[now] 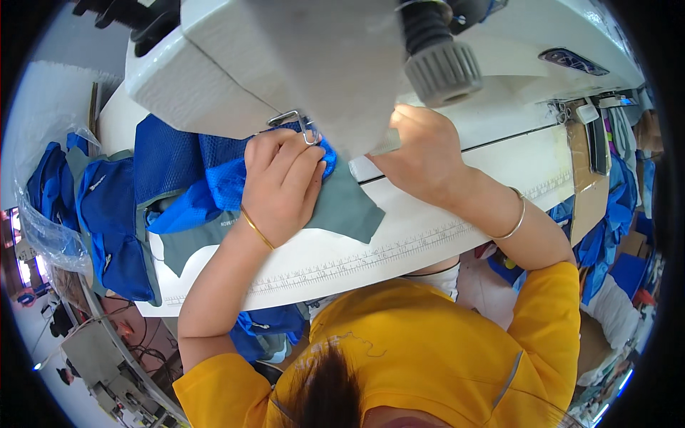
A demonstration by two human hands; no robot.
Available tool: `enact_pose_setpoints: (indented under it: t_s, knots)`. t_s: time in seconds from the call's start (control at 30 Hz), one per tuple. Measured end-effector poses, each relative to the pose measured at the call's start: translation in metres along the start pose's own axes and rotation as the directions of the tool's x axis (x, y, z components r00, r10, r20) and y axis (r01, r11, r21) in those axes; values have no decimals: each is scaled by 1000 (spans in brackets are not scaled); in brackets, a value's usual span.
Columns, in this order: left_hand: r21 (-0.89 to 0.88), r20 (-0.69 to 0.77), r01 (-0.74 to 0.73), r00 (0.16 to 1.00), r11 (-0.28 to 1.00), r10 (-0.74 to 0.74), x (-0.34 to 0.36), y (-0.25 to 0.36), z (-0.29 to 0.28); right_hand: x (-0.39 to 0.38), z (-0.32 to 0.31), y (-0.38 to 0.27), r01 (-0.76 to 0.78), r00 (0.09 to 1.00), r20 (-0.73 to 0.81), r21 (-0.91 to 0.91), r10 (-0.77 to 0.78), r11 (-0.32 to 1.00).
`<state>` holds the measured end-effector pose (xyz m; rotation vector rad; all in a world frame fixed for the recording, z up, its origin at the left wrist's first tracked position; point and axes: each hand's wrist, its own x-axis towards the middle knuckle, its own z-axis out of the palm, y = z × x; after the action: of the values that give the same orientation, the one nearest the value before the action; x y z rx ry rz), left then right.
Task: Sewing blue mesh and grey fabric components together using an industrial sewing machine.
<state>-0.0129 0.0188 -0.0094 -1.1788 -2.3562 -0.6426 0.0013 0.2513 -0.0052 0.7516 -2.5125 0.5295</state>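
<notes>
My left hand (282,185), with a gold bangle at the wrist, presses bent fingers onto bright blue mesh fabric (217,185) beside the metal guard (296,123) of a white sewing machine (300,64). Under that palm lies a grey-green fabric piece (349,207), joined or overlapped with the blue; which of the two I cannot tell. The needle area is hidden behind the machine head. To the right of the head, my right hand (428,153) is curled with thumb and fingertips toward it. What it pinches, if anything, is partly hidden.
The white table (471,214) has a printed ruler along its front edge. Blue-and-grey sewn pieces (110,214) hang over its left end, next to clear plastic (61,235). A ribbed knob (444,71) juts out above my right hand. Small scissors (564,113) and cardboard (589,192) are at the right.
</notes>
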Motion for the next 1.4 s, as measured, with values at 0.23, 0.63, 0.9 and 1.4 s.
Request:
enact_pose_setpoints:
  t_s: [0.23, 0.63, 0.9, 1.4]
  knots:
    - [-74, -10, -4, 1000, 997, 4, -3, -5, 1, 3, 8, -2, 17, 1000, -24, 18, -17, 1000]
    - [-73, 49, 39, 998, 997, -36, -1, -2, -3, 0, 3, 3, 48, 999, 12, -78, -47, 996]
    - [-139, 40, 91, 995, 986, -86, -1, -2, -3, 1, 6, 2, 2, 1000, -12, -103, -4, 995]
    - [-89, 83, 79, 994, 993, -72, -2, -3, -6, 8, 3, 12, 106, 994, 29, -11, -105, 994]
